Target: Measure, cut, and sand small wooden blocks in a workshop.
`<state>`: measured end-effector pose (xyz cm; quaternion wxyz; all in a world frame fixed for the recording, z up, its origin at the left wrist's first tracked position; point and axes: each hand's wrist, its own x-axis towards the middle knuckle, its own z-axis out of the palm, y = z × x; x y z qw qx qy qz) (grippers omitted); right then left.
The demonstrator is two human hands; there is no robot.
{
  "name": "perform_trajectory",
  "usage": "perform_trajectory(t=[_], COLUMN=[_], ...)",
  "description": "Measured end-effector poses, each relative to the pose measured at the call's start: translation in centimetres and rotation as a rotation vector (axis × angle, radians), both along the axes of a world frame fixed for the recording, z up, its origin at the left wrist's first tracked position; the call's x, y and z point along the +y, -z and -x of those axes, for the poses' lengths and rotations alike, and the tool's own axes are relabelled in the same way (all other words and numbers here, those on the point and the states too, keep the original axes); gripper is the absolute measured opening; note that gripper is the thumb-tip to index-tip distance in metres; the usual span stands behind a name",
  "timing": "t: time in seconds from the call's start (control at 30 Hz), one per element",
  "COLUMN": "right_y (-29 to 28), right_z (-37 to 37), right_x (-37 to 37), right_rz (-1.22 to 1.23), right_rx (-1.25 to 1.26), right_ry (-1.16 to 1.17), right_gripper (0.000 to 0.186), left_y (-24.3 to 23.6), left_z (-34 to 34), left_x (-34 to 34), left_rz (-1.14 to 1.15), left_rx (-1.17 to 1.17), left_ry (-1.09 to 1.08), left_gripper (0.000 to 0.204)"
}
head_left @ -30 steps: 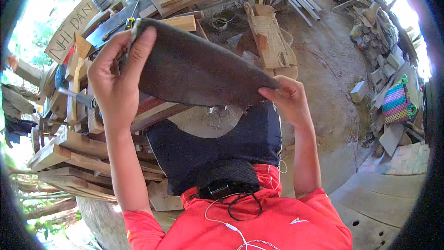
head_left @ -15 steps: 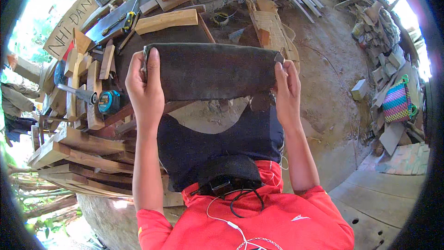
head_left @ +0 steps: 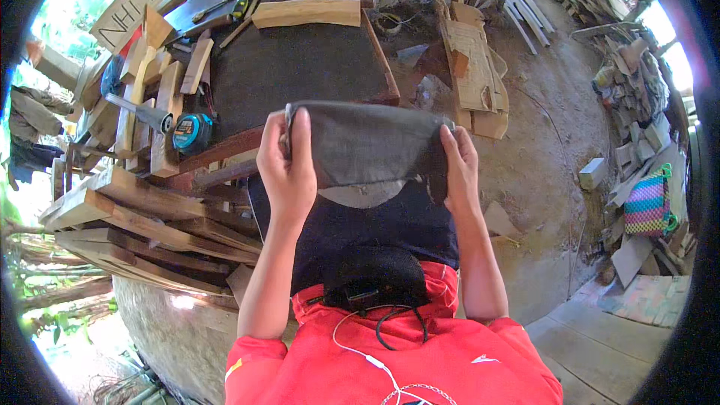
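Between my two hands a dark grey, flexible sheet (head_left: 367,142) is stretched out in front of my lap. Its left edge is pinched by my left hand (head_left: 291,169), thumb on top and the other fingers behind. My right hand (head_left: 459,161) grips the opposite end the same way. The sheet looks slightly curved, with a worn, uneven edge at its lower right. What material it is I cannot make out.
A dark-topped workbench (head_left: 300,67) holds a long wood piece (head_left: 307,13), a blue tape measure (head_left: 193,133), a screwdriver (head_left: 243,3) and wooden offcuts. Stacked curved boards (head_left: 150,217) lie at left. A woven bag (head_left: 648,206) and scrap stand at far right.
Both hands have brought the sheet lower and closer to my body, and their gap has narrowed. The whole view has shifted, with the bench now showing more to the right.
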<state>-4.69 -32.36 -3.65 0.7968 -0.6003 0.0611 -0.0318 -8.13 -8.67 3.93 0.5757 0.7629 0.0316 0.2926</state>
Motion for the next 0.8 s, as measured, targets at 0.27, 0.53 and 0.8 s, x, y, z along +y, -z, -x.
perform_trajectory(t=[0.27,0.53,0.8], right_y=[0.5,1.3,-2.1], right_z=[3.2,5.0,4.7], right_x=[-2.7,-1.3,-1.7], right_rz=[-0.116,-0.459,-0.268], right_rx=[0.561,0.711,0.618], right_ry=[-0.358,-0.468,-0.364], right_gripper=[0.04,0.035,0.031], left_y=[2.8,2.6,7.8], left_z=[2.5,2.4,3.3], left_x=[1.0,1.5,2.9], left_rz=[0.086,0.066,0.193], left_rx=[0.171,0.037,0.284], left_ry=[0.006,0.094,0.061], left_gripper=[0.021,0.013,0.02])
